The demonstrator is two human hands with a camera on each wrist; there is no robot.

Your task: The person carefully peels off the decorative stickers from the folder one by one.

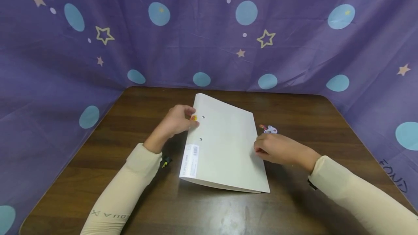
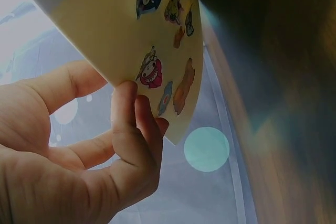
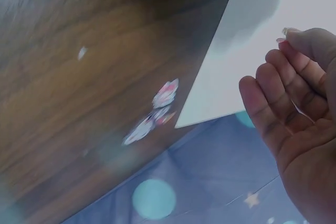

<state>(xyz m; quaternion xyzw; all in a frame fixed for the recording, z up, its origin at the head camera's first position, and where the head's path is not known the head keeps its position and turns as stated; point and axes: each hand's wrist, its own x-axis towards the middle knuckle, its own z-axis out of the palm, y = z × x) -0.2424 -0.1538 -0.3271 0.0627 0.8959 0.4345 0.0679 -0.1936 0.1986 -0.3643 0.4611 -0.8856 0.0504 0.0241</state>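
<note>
A white clip file folder with two rivets and a label lies tilted on the table, its spine side raised. My left hand holds its left edge, fingertips curled against it, beside an orange sticker. The left wrist view shows several cartoon stickers on the folder's spine side, near the left fingers. At the folder's right edge is my right hand, fingers curled. In the right wrist view its thumb and forefinger pinch a tiny pale bit, apparently a sticker; its print cannot be made out.
Loose cartoon stickers lie on the brown wooden table just right of the folder. A small white scrap lies apart from them. A purple curtain with stars and dots stands behind the table and at its sides.
</note>
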